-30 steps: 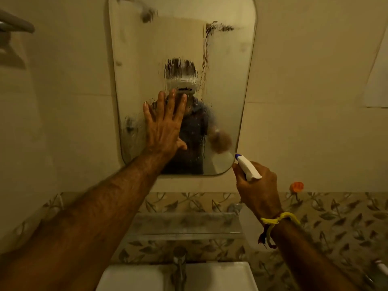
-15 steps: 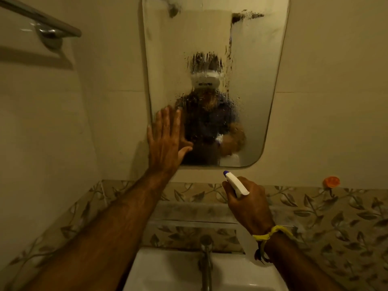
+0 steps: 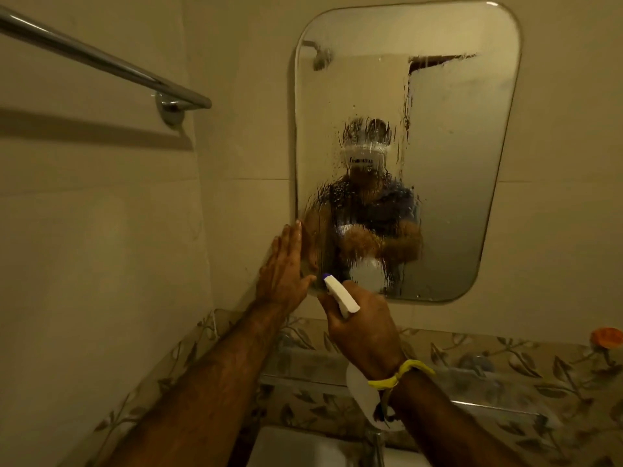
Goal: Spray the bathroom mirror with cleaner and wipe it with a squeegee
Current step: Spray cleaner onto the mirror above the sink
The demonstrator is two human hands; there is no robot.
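Mirror (image 3: 448, 163) job is partway, I'd say: spray on, no wipe started. Right hand (image 3: 362, 326) grips the spray bottle (image 3: 340, 295), nozzle aimed at the glass's lower left corner. Left hand (image 3: 283, 267) is flat, fingers straight, at the mirror's lower left edge; touching the glass or just the wall beside it, can't tell. Mirror hangs on the wall above the sink (image 3: 290, 448). Droplets and runs cover its centre-left; right side looks hazy. No squeegee in view, so wiping is all left.
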